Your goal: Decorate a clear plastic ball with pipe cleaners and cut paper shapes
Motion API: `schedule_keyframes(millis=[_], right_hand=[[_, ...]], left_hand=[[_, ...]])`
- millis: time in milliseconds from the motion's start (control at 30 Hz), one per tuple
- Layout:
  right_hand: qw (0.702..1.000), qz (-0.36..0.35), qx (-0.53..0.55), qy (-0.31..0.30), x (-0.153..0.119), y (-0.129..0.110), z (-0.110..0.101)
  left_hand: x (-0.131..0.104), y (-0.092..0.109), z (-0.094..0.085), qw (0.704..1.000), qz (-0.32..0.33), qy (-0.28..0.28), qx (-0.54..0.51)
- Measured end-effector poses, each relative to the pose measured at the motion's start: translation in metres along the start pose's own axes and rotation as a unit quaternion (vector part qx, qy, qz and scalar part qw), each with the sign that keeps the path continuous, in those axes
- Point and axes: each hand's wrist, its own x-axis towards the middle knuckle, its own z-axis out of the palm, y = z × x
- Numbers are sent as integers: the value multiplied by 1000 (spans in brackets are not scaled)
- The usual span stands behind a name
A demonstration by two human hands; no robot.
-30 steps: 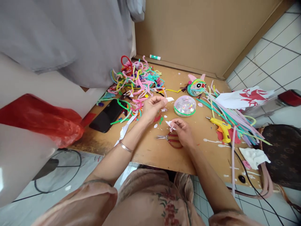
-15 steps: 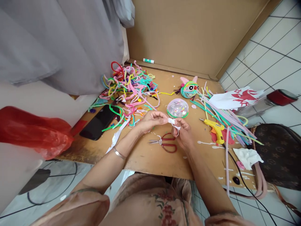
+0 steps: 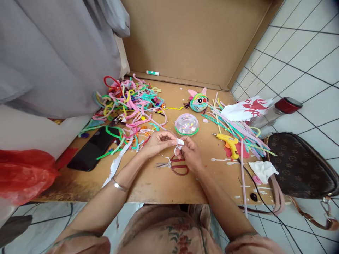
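A small white strip (image 3: 180,141) is pinched between the fingertips of my left hand (image 3: 160,143) and my right hand (image 3: 190,152), which nearly meet over the middle of the table. A thin end of it curls down by my right fingers. Just below my hands lie scissors with red handles (image 3: 179,170), blades pointing left. Beyond my fingers sits a clear round bowl (image 3: 186,125) with a lilac and green rim and small bits inside. Behind it stands a striped yarn ball (image 3: 199,102) with pink ears, googly eyes and a red nose.
Tangled pipe cleaners (image 3: 135,102) and a black phone (image 3: 91,150) lie left. On the right are straight pipe cleaners (image 3: 235,123), a yellow glue gun (image 3: 230,143) with a black cord, a red-lidded bottle (image 3: 275,111), a white tissue (image 3: 263,171) and a brown bag (image 3: 299,165).
The view has turned, so the table items appear further left. Both hands stay together on the white strip, which is now tilted differently between the fingers.
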Motion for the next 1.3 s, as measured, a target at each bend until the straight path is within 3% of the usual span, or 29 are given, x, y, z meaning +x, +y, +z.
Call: schedule_keyframes(millis=[367, 500, 633, 767, 900, 1000, 1067, 1167, 1300], right_hand=[[1000, -8, -10, 10, 1, 0, -2], [993, -45, -102, 37, 0, 1, -2], [971, -98, -213, 53, -1, 4, -5], [932, -163, -318, 63, -2, 8, -10], [862, -244, -439, 67, 0, 12, -15], [794, -328, -512, 22, 6, 16, -18], [776, -361, -517, -14, 10, 18, -20], [807, -357, -468, -31, 9, 16, -18], [931, -223, -287, 43, -10, 7, -7]], left_hand=[[8, -20, -2, 996, 25, 90, -4], [10, -24, -5, 990, 45, 132, -4], [10, -29, -2, 988, 78, 130, 24], [8, -28, 0, 968, 156, 136, 143], [0, -13, 5, 912, 258, 171, 268], [-18, 0, 17, 887, 302, 208, 281], [-36, 1, 27, 884, 305, 218, 280], [-66, -7, 37, 886, 302, 213, 280], [-94, -22, 32, 874, 292, 227, 316]])
